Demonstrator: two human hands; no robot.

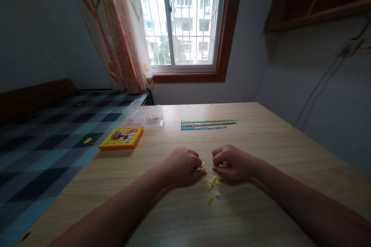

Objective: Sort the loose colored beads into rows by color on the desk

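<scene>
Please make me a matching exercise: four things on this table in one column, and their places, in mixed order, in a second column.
Things:
1. orange box
2. clear container
3. coloured rows of small pieces
4. small yellow pieces

Places:
a. between the left hand and the right hand
b. left side, behind the orange box
c. far middle, beyond both hands
d. left side, in front of the clear container

Pairs: 1-d, 2-b, 3-c, 4-a

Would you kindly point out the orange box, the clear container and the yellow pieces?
orange box (121, 138): head view, centre of its lid.
clear container (147, 116): head view, its top face.
yellow pieces (213, 182): head view, middle of the pile.
</scene>
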